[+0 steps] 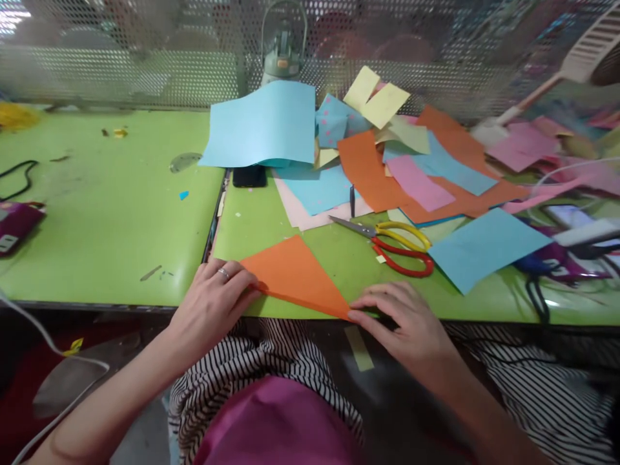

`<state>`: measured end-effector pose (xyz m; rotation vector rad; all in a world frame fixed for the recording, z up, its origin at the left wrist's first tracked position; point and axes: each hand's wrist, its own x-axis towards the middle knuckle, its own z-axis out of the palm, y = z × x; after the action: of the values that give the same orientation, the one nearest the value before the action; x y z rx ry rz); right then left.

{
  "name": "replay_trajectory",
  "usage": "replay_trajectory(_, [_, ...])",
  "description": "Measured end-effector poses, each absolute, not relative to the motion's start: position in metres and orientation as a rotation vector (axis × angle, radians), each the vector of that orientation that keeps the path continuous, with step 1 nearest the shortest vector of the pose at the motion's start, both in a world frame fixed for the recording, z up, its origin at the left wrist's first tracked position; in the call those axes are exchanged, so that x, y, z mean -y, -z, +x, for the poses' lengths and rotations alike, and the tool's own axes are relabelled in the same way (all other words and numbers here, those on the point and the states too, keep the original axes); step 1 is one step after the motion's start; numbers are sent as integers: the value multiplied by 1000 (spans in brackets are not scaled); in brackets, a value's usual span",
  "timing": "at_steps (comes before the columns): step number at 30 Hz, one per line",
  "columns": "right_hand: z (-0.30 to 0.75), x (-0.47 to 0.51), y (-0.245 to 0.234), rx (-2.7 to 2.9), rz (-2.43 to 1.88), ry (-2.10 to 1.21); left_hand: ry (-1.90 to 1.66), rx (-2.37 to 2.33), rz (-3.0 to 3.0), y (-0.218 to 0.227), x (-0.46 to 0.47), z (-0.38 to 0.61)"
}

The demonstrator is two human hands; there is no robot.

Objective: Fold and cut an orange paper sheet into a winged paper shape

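A folded sheet of orange paper, shaped like a triangle with a narrow strip along its near side, lies at the table's front edge. My left hand grips its left end, fingers bent over the fold. At the right corner my right hand pinches the tip between thumb and forefinger. Just beyond the paper lie scissors with one yellow and one red handle, blades partly apart and pointing left. A light blue sheet rests to the right of them.
Blue, orange, pink and yellow papers pile up behind the scissors. A dark phone sits partly under a large blue sheet. Behind stand a bottle and a perforated metal panel. A fly swatter leans at right.
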<state>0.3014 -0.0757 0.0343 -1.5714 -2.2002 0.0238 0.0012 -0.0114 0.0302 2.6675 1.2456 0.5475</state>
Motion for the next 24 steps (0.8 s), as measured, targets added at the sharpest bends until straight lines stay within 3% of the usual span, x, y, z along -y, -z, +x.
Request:
replay_trajectory(4, [297, 72, -38, 2262, -1468, 60, -539, -1276, 2672, -29, 15, -1])
replay_trajectory(9, [298, 63, -35, 2264, -1436, 442, -562, -1313, 2723, -26, 19, -1])
replay_trajectory(24, [296, 71, -31, 2304, -1363, 214, -714, -1176, 2865, -24, 30, -6])
